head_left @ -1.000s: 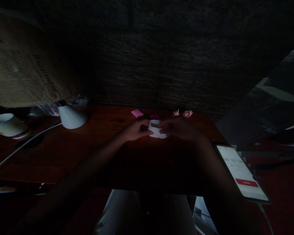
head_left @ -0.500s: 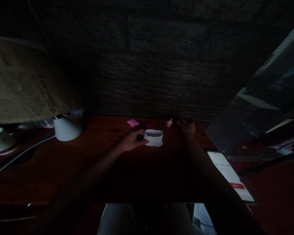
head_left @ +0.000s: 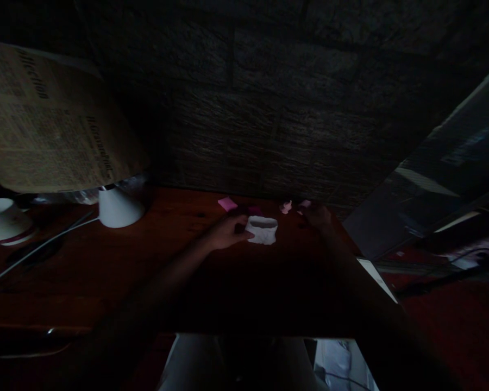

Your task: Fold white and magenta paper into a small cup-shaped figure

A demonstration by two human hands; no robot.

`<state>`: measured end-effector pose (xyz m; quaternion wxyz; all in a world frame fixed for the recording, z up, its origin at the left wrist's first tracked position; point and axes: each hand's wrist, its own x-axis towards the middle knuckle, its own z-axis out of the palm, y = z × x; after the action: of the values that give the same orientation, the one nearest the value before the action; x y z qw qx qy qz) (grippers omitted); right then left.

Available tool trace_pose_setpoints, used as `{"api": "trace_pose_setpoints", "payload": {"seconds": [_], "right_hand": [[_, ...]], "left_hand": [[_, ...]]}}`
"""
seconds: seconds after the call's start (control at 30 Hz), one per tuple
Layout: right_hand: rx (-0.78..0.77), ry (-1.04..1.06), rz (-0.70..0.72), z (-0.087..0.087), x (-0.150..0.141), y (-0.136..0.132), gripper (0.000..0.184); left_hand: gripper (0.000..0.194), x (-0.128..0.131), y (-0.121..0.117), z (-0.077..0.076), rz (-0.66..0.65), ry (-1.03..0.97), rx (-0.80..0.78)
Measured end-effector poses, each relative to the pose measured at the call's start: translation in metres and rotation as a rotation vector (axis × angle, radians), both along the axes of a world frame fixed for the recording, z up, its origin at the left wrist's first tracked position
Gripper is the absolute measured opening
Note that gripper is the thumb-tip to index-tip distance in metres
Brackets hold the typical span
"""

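On the dark wooden table, a small white open-topped container point(head_left: 262, 232) with an uneven rim stands upright. My left hand point(head_left: 230, 231) grips its left side, thumb in front and fingers behind. My right hand point(head_left: 318, 216) is farther right near the wall, its fingertips closed on a small pink piece point(head_left: 305, 203); dim light blurs the fingers. A crumpled pale-pink piece point(head_left: 286, 207) lies between the container and my right hand. Behind the container are a flat pink square point(head_left: 227, 203) and a darker magenta one point(head_left: 254, 210).
At left stand a lamp with a newsprint shade point(head_left: 65, 125) and white base point(head_left: 118, 209), its cord point(head_left: 41, 252), and a white cup point(head_left: 4, 221). A phone point(head_left: 377, 278) lies by the right edge, partly behind my right forearm. A brick wall point(head_left: 244, 136) borders the back.
The view has shifted slightly, so most things sit farther right. My right hand has shifted at the pink piece, which shows more clearly. My left hand keeps its hold on the container.
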<state>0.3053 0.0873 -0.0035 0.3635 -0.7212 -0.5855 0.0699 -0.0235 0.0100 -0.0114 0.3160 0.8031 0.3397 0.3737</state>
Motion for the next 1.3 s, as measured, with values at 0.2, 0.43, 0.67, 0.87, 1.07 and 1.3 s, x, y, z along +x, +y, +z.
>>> {"api": "trace_pose_setpoints", "payload": {"seconds": [0.2, 0.43, 0.67, 0.87, 1.07, 1.3], "right_hand": [[0.090, 0.088, -0.095, 0.002, -0.012, -0.023, 0.049], [0.045, 0.110, 0.007, 0.007, -0.022, -0.020, 0.035], [0.014, 0.092, -0.022, 0.002, -0.011, -0.021, 0.039], [0.036, 0.082, 0.023, -0.001, -0.009, -0.022, 0.045], [-0.008, 0.059, 0.045, 0.000, -0.008, -0.024, 0.050], [0.006, 0.038, 0.062, -0.002, -0.007, -0.023, 0.052]], "left_hand": [[0.026, 0.000, 0.001, -0.002, -0.014, 0.001, -0.035], [0.026, 0.001, -0.001, 0.002, -0.029, -0.022, -0.030], [0.026, 0.002, -0.002, 0.003, -0.025, -0.030, -0.055], [0.027, 0.002, -0.002, 0.004, -0.024, -0.023, -0.050], [0.027, 0.001, -0.002, 0.005, -0.034, -0.016, -0.051], [0.026, 0.003, -0.001, 0.001, -0.014, -0.041, -0.043]]}}
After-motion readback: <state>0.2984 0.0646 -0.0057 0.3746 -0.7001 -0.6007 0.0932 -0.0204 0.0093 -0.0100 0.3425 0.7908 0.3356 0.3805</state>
